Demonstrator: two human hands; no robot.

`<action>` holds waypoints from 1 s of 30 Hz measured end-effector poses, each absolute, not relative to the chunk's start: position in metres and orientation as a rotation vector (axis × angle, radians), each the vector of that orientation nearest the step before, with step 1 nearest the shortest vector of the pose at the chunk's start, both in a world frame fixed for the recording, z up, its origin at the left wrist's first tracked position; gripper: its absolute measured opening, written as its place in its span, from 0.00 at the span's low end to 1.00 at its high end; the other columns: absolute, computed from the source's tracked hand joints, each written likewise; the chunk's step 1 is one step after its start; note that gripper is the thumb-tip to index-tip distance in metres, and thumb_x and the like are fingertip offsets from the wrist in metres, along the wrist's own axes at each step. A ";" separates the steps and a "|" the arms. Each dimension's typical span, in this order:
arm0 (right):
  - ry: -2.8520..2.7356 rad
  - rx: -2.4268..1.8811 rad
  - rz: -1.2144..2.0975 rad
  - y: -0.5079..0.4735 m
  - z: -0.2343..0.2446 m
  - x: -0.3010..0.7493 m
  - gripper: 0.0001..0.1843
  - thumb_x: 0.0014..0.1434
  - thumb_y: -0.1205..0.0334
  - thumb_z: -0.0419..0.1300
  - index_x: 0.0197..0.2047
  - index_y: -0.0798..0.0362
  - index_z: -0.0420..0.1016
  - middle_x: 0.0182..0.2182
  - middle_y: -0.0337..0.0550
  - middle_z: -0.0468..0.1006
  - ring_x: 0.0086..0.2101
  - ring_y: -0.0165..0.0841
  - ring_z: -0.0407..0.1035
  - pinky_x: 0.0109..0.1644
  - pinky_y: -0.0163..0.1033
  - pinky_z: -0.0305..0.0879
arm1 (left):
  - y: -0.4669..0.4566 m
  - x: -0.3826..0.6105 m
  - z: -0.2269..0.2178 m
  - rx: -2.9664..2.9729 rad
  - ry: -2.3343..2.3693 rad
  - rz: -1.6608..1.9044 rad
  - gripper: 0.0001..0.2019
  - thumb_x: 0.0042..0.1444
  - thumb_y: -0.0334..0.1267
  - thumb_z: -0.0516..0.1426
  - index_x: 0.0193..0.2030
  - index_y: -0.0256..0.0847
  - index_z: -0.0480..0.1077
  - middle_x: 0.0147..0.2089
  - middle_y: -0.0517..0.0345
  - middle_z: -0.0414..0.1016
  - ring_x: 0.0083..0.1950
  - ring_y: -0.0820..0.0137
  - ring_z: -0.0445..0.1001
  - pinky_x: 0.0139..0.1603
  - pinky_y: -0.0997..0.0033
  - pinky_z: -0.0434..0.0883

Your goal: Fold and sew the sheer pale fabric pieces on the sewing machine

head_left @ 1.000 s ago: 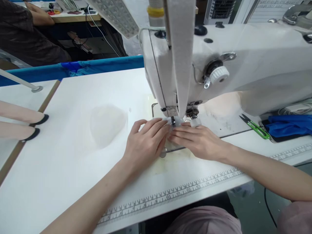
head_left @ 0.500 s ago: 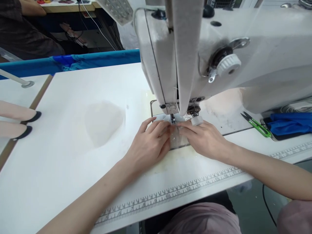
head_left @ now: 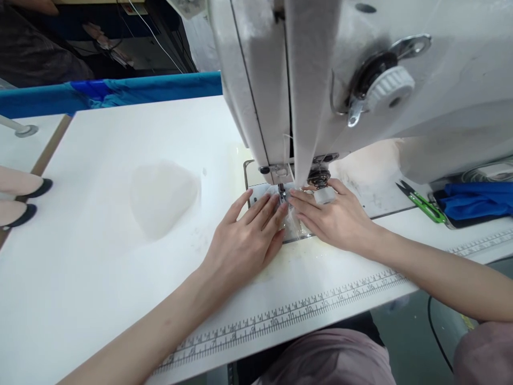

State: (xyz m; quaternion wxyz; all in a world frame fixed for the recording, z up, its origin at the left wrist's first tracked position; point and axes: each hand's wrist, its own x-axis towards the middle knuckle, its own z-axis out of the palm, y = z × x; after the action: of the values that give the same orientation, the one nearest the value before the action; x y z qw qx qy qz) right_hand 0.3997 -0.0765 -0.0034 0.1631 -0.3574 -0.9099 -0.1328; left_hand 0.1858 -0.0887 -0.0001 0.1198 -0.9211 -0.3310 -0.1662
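A white sewing machine (head_left: 360, 85) fills the upper right. Under its presser foot (head_left: 282, 192) lies a small sheer, see-through piece of fabric (head_left: 294, 229) on the metal needle plate (head_left: 256, 192). My left hand (head_left: 245, 240) lies flat with fingers stretched out, its fingertips pressing the sheer piece just left of the needle. My right hand (head_left: 334, 219) lies flat on the right of the needle, fingers extended onto the same piece, a white thimble-like cap (head_left: 324, 195) on one finger. The fingertips of both hands almost meet below the foot.
A pile of sheer white fabric (head_left: 162, 195) rests on the white table (head_left: 100, 256) to the left. Green thread snips (head_left: 420, 202) and blue cloth (head_left: 475, 202) lie at the right. A printed ruler (head_left: 300, 315) runs along the front edge. Two flesh-toned forms with black tips (head_left: 24, 198) at far left.
The view has moved closer to and lower under the machine head. Both hands have slid slightly away from me with the sheer piece, staying flat beside the needle.
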 end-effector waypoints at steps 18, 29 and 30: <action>-2.578 -1.045 -0.357 -0.079 -0.004 0.398 0.15 0.68 0.63 0.50 0.46 0.56 0.78 0.48 0.46 0.79 0.50 0.37 0.69 0.56 0.48 0.58 | -0.088 0.186 0.000 -2.686 -0.988 -0.549 0.17 0.65 0.35 0.50 0.56 0.32 0.69 0.56 0.42 0.73 0.57 0.57 0.72 0.62 0.43 0.65; -2.511 -0.836 -0.328 -0.082 0.000 0.401 0.13 0.65 0.70 0.52 0.47 0.57 0.76 0.44 0.43 0.80 0.41 0.34 0.72 0.52 0.44 0.63 | -0.088 0.179 0.003 -2.678 -0.842 -0.569 0.19 0.64 0.43 0.53 0.55 0.32 0.69 0.54 0.43 0.75 0.55 0.57 0.74 0.61 0.45 0.66; -2.518 -0.793 -0.295 -0.084 0.001 0.402 0.13 0.65 0.69 0.52 0.47 0.57 0.75 0.43 0.43 0.80 0.41 0.33 0.72 0.50 0.42 0.64 | -0.088 0.178 0.004 -2.702 -0.785 -0.581 0.21 0.63 0.47 0.54 0.54 0.32 0.70 0.53 0.44 0.75 0.54 0.57 0.75 0.60 0.47 0.68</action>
State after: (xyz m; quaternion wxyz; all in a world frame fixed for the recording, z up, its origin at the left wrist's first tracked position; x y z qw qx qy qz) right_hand 0.4020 -0.0838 0.0014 0.2404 -0.2900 -0.9201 -0.1077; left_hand 0.1778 -0.0884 0.0042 0.1340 -0.9319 -0.2709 -0.2003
